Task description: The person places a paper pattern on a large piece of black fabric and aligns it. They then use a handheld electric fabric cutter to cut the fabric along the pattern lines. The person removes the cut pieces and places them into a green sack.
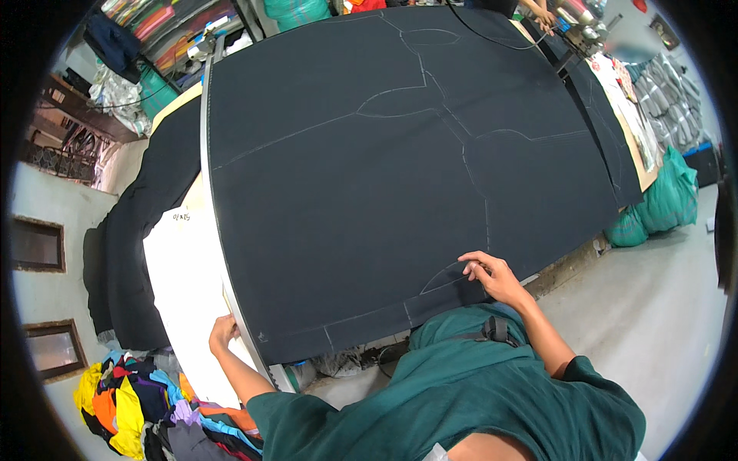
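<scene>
A broad black cloth (346, 207) covers the table, marked with pale chalk outlines of garment pieces. Above its near edge is my right hand (496, 280), fingers loosely bent and apart, with no object visible in them. My left hand (223, 334) is at the near end of the long metal rail (210, 165) along the cloth's left side. Its fingers are curled against the rail and partly hidden, so what they grip does not show. White pattern paper (184, 276) lies under and beside that hand, left of the rail.
At the far right, another person's hand (544, 17) is by a cutting machine (580, 34) with a black cable. More black fabric (146, 230) hangs at the left. Piled coloured clothes (127, 407) lie low on the left, and green sacks (665, 200) stand at the right.
</scene>
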### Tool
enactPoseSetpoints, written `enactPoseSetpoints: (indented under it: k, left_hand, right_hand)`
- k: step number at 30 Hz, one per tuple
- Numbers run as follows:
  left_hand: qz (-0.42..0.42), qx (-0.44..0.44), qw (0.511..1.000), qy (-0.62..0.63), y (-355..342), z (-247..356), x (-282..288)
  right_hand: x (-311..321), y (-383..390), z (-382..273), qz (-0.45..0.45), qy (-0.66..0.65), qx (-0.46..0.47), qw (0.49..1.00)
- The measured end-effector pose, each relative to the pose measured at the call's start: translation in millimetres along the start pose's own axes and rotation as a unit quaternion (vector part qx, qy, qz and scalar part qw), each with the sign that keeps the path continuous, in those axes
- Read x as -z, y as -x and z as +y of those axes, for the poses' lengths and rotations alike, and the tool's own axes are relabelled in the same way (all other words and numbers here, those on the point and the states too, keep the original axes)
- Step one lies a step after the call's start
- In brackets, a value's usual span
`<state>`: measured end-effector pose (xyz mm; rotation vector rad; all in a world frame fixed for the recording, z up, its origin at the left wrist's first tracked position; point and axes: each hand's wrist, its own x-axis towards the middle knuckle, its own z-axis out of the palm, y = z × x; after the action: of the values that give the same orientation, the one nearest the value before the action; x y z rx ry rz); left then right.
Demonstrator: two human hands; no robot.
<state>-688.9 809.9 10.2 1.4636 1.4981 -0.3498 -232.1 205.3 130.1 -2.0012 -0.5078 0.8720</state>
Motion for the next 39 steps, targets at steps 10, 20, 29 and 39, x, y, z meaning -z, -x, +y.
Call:
enactPoseSetpoints:
  k: [10, 20, 29, 39]
  left_hand:
    - [0.046, -0.006, 0.998, -0.041, -24.4, -12.8, 4.0]
    - [0.015, 0.035, 0.995, 0.095, -27.1, -22.7, 12.4]
    - [0.353, -0.210, 0.872, 0.267, 20.0, 13.8, 27.5]
    - [-0.044, -0.400, 0.846, 0.349, 64.1, 410.3, -343.3]
  right_hand:
    - [-7.3, 2.6, 4.5, -0.010, -0.005, 0.003, 1.000]
    - [-4.0, 3.5, 9.8, -0.003, -0.015, 0.013, 1.000]
    - [23.2, 36.9, 33.1, 0.053, -0.105, -0.053, 0.992]
    - [47.1, 91.1, 91.8, 0.150, -0.037, -0.091, 0.984]
